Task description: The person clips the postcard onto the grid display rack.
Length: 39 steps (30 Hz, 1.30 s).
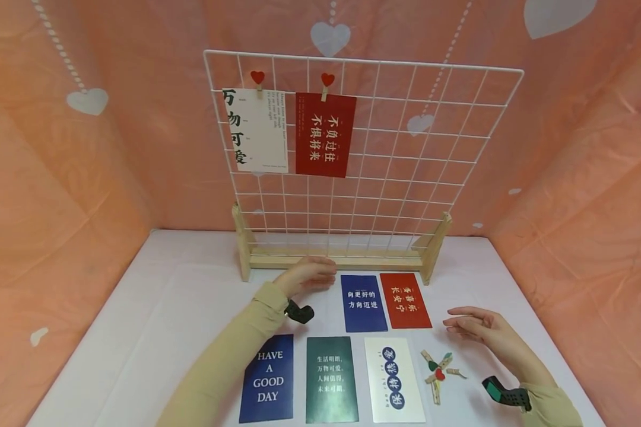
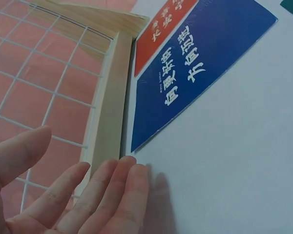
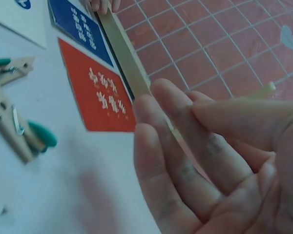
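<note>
My left hand [image 1: 307,275] hovers by the rack's wooden base with nothing in it, fingers extended toward a blue card [image 1: 364,303]. In the left wrist view its fingers [image 2: 115,195] are straight and the thumb stands apart. My right hand [image 1: 478,326] is over the table, to the right of a red card [image 1: 406,300], and holds nothing; its fingers [image 3: 151,161] are loosely bent in the right wrist view. Below the red card lies a small pile of wooden clothespins [image 1: 436,375] with red and green heart-shaped ends.
A white wire grid rack [image 1: 390,142] stands at the back on wooden feet. Heart clips hold a white card [image 1: 262,130] and a red card [image 1: 326,135] on it. In front lie a navy card [image 1: 269,379], a green card [image 1: 331,379] and a white card [image 1: 394,379].
</note>
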### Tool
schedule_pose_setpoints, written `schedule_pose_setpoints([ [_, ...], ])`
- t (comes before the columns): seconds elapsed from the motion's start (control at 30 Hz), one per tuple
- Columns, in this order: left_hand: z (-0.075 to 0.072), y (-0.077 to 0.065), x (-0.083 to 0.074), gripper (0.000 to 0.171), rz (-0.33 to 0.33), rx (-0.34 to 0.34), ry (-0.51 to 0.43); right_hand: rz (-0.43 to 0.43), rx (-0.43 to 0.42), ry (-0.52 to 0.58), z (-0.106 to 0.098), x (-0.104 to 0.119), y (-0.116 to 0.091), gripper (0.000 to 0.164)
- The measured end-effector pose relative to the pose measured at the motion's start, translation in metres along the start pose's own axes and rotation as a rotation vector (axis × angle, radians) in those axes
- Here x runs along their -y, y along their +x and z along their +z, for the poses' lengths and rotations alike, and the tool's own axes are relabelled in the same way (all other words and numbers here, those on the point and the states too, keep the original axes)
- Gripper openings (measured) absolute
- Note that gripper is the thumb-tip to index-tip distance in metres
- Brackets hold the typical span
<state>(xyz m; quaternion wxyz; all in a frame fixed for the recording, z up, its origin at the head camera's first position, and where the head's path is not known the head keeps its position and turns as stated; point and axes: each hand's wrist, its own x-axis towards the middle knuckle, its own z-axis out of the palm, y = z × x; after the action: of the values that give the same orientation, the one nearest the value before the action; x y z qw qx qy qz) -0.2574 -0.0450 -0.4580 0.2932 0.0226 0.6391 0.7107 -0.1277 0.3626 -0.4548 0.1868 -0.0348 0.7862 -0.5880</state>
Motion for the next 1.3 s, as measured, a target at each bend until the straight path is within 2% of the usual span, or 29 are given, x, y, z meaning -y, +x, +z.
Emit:
schedule_pose_setpoints([
  [0.17, 0.000, 0.005, 0.005, 0.038, -0.001, -0.036, 0.059, 0.036, 0.071, 0.011, -0.005, -0.006, -0.008, 0.047],
  [0.33, 0.002, 0.008, 0.010, 0.036, 0.001, -0.047, 0.092, 0.019, 0.185, 0.100, -0.009, -0.020, -0.014, 0.043],
  [0.4, 0.003, 0.008, 0.009, 0.035, -0.003, -0.054, 0.071, 0.015, 0.232, 0.156, -0.011, -0.025, -0.015, 0.040],
  [0.5, 0.004, 0.016, 0.010, 0.035, -0.019, -0.065, 0.065, 0.021, 0.274, 0.203, -0.014, -0.029, -0.017, 0.037],
  [0.63, 0.008, 0.024, 0.010, 0.034, -0.021, -0.093, 0.020, 0.030, 0.299, 0.237, -0.015, -0.031, -0.018, 0.034],
  [0.8, 0.008, 0.032, 0.017, 0.032, -0.025, -0.139, 0.041, 0.039, 0.317, 0.245, -0.012, -0.034, -0.017, 0.032],
  [1.07, 0.008, 0.032, 0.018, 0.026, -0.047, -0.189, 0.029, 0.037, 0.341, 0.246, -0.007, -0.035, -0.013, 0.035],
  [1.3, 0.015, 0.031, 0.017, 0.022, -0.066, -0.218, 0.008, 0.067, 0.354, 0.261, -0.007, -0.035, -0.014, 0.034],
])
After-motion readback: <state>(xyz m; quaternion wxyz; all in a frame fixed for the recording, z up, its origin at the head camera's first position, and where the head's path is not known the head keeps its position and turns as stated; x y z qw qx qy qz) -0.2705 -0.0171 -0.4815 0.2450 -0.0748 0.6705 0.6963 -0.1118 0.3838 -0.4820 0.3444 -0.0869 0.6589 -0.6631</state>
